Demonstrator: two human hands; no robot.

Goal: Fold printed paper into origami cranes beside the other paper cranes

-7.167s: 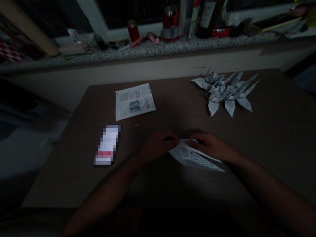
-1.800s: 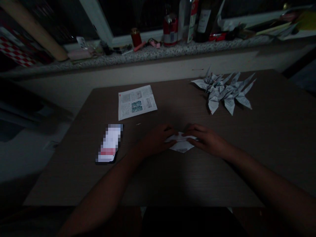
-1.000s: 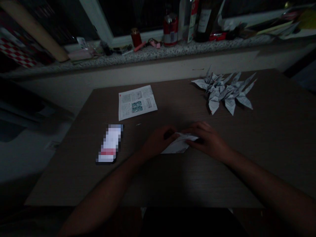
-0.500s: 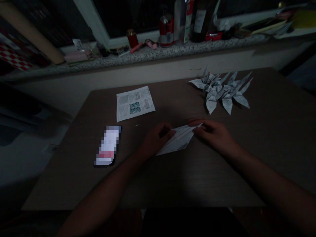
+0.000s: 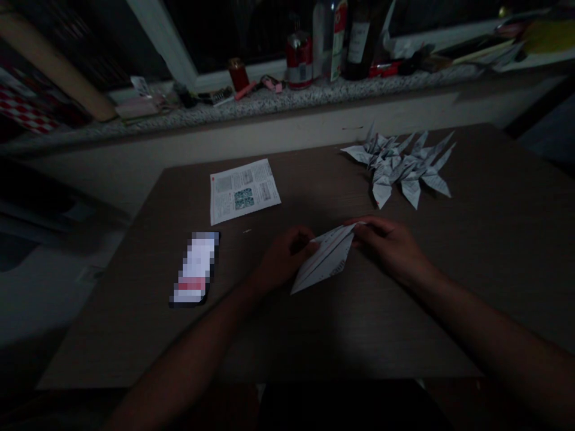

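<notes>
The folded sheet of printed paper (image 5: 326,260), light and soft enough to crease easily, lies midway along the table (image 5: 503,287) near its front edge, its top fold, the best place to hold, pinched by the left hand (image 5: 287,257) and right hand (image 5: 389,245).

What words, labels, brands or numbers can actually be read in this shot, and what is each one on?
Nothing can be read for certain.
Printed sheet on the table: small print, too small to read.
Folded paper: faint print, too small to read.
Paper cranes: printed paper, too small to read.
Dark bottle's label: too dim and blurred.
Red can: too blurred.
Pixelated rectangular object: blocked out, unreadable.
</notes>
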